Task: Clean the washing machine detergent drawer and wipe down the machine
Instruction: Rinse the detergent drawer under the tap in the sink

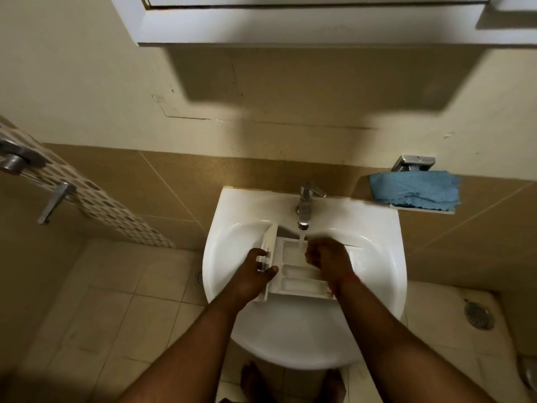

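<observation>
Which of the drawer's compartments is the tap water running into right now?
The far compartment of the detergent drawer, nearest the tap; the two narrow near ones lie outside the stream.

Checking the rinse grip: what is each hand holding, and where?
Left hand grips the drawer by its front panel end. Right hand curls over the tray; its hold cannot be told.

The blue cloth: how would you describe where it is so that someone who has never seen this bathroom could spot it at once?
Start at the white sink against the tan tiled wall, where a tap runs. Look up and to the right of the basin: a small shelf under a metal bracket carries the blue cloth, folded and rumpled. It is the only blue thing here; everything around it is white, beige or metal.
</observation>
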{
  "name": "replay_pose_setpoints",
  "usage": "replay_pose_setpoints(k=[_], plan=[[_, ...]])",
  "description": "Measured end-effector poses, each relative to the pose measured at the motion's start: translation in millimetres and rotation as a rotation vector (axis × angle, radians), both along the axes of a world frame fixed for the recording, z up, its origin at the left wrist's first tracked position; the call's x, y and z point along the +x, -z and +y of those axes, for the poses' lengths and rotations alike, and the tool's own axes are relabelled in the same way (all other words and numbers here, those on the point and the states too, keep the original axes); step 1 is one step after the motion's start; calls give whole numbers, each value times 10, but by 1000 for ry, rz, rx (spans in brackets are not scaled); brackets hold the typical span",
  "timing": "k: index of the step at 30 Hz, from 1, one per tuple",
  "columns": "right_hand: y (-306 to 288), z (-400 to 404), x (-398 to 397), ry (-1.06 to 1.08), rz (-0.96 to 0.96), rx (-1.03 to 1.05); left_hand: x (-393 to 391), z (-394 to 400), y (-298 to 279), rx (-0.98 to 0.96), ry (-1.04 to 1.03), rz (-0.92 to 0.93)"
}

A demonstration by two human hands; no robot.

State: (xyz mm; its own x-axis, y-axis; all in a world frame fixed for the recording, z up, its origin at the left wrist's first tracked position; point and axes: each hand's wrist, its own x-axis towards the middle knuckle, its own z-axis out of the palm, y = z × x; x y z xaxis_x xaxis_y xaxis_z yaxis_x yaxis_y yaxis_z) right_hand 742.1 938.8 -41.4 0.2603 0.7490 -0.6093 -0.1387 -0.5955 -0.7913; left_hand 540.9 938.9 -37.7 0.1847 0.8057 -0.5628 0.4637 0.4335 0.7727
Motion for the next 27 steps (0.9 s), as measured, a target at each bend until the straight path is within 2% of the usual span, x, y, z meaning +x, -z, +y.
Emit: replay_pose_setpoints(k=[2, 4, 5, 6, 7, 10, 12, 13, 16, 19, 21, 22, 25, 26, 27], plan=[[-74, 234, -57, 203, 418, 59, 2, -2, -4, 2, -3, -10], [-95, 404, -194, 278, 649, 60, 15, -2, -20, -5, -9, -20], [-120, 429, -269, 256, 681, 57, 20, -1, -26, -10, -12, -24], [-104, 413, -344, 183, 614, 67, 21, -2, -24, -10, -12, -24], [-58, 373, -390, 29, 431, 112, 23, 1, -16, -3, -9, -20], [187, 198, -326, -619, -383, 377, 21, 10, -3, 17, 0, -12], [336, 109, -90, -840, -802, 413, 17, 8, -4, 3, -11, -27], [375, 26, 62, -815, -900, 380, 12, 0, -3, -5, -16, -34], [536, -251, 512, -561, -961, 226, 15, -8, -5, 0, -13, -40], [527, -278, 476, -412, -981, 137, 19, 5, 1, 3, -7, -29], [448, -137, 202, -187, -882, 180, 27, 5, -6, 2, -8, -24], [333, -29, 57, -100, -711, 201, 29, 4, -17, 6, -9, -24], [5, 261, -265, 105, 240, 73, 31, 5, -27, 5, -17, -29], [-38, 303, -316, 157, 420, 35, 34, 1, -27, 3, -20, -33], [-55, 316, -344, 133, 449, 47, 38, -2, -28, 5, -21, -38]])
